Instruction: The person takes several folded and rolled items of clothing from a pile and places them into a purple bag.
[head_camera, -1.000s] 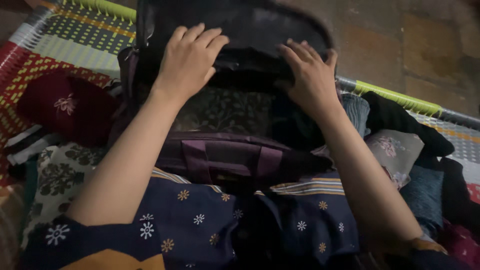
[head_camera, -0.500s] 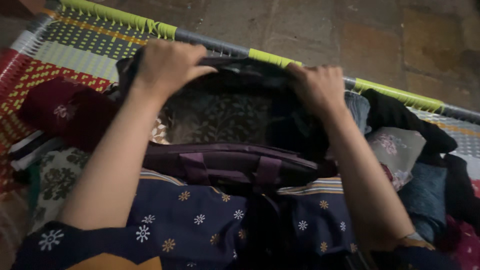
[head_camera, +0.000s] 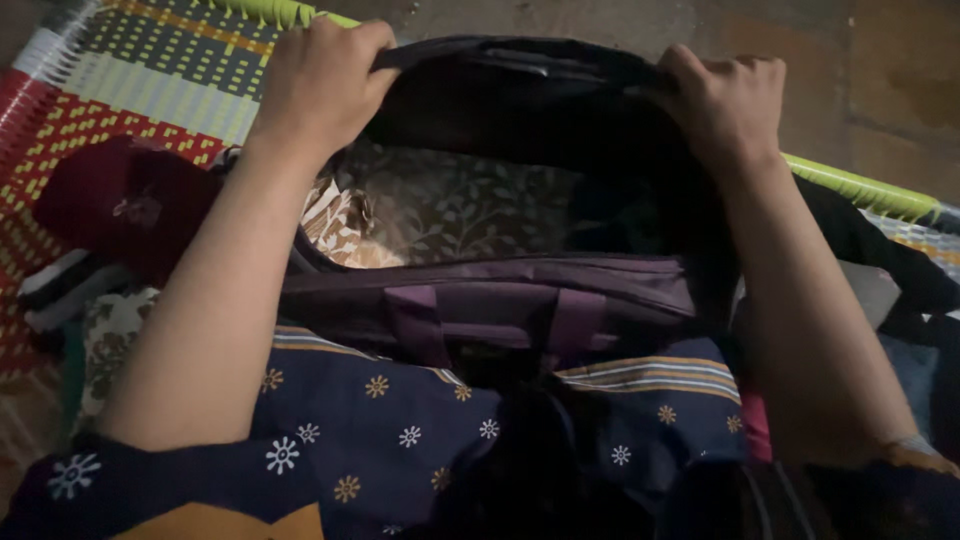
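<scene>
Both hands grip the far edge of a dark bag (head_camera: 520, 90) that lies open on a woven cot (head_camera: 130, 90): the left hand (head_camera: 320, 85) is closed over the flap at its left corner, the right hand (head_camera: 725, 105) is closed over it at the right corner. Inside the bag a leaf-print cloth (head_camera: 450, 205) shows, and its purple front with two straps (head_camera: 480, 310) lies nearest the person, against a navy flowered garment (head_camera: 400, 420). A maroon cloth (head_camera: 130, 205) lies on the cot left of the bag.
</scene>
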